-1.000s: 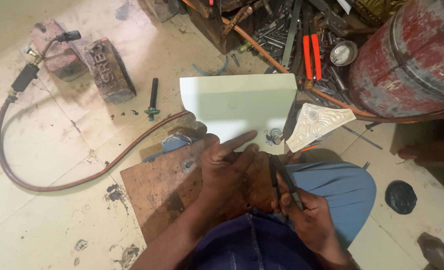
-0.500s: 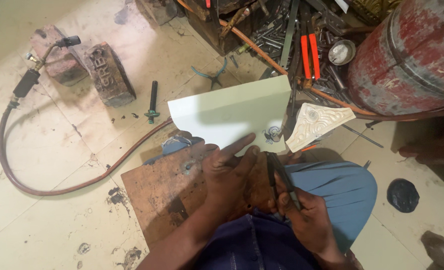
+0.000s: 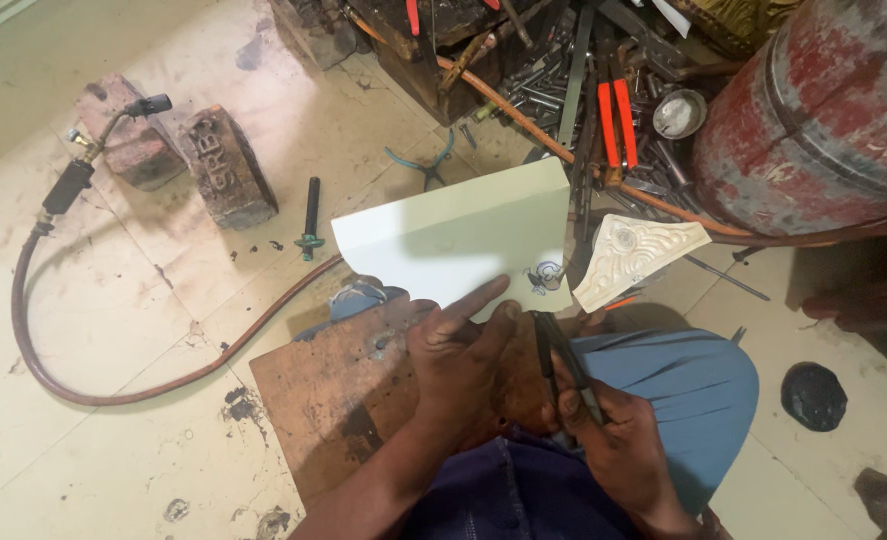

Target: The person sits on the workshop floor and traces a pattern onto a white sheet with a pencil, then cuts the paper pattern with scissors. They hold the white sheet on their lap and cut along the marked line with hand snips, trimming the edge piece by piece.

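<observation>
Right hand [image 3: 603,425]: closed around the handles of dark shears [image 3: 553,345], blades pointing at the sheet's near edge.
Left hand [image 3: 463,355]: fingers spread, pressing flat, gripping nothing.
Pale sheet [image 3: 443,245]: over the wooden board [image 3: 333,390] on the floor.
Beyond: embossed white corner piece [image 3: 633,255], torch with hose [image 3: 73,180], bricks [image 3: 223,165], red cylinder [image 3: 813,110].

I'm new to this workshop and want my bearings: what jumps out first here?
The pale sheet at centre, pinned by the left hand on a wooden board, while the right hand works dark shears. At upper right stands a rusty red cylinder; at left a hose torch rests on bricks.
</observation>
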`<move>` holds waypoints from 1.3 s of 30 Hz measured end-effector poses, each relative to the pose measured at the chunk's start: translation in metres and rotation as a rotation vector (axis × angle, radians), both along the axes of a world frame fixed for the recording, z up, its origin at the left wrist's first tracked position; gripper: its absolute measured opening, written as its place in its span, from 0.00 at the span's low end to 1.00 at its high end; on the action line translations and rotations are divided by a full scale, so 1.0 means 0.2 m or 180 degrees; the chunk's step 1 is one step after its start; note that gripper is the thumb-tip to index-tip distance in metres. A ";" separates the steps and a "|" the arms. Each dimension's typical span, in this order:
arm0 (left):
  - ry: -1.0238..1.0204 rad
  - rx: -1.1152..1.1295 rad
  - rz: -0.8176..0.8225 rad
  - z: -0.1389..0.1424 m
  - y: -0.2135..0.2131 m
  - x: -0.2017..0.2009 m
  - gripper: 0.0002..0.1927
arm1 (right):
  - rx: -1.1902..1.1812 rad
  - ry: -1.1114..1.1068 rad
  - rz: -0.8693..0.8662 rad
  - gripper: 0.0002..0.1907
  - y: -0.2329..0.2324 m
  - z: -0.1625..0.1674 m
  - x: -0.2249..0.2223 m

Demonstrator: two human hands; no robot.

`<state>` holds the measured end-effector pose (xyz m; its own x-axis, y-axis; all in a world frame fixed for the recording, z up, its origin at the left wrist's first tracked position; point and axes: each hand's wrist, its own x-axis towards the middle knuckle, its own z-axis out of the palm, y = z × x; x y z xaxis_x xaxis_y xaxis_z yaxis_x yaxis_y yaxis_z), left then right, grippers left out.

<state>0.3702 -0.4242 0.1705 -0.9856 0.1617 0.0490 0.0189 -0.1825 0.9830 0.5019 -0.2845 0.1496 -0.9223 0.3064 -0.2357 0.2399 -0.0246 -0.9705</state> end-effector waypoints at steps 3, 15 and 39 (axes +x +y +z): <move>-0.0032 0.0149 -0.0024 0.01 0.00 0.00 0.15 | 0.0288 -0.0152 0.0023 0.22 0.00 0.03 -0.01; -0.0282 0.0452 -0.0231 0.02 -0.02 0.00 0.14 | 0.0170 0.0103 0.0139 0.21 0.01 0.07 -0.03; -0.0276 -0.0305 -0.0653 0.16 -0.19 -0.09 0.14 | 0.0659 -0.0052 0.0505 0.20 0.09 0.08 -0.03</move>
<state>0.3517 -0.4618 0.2035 -0.9315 0.3588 -0.0596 -0.0942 -0.0798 0.9923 0.4951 -0.2660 0.1660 -0.9592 0.2013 -0.1983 0.2405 0.2134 -0.9469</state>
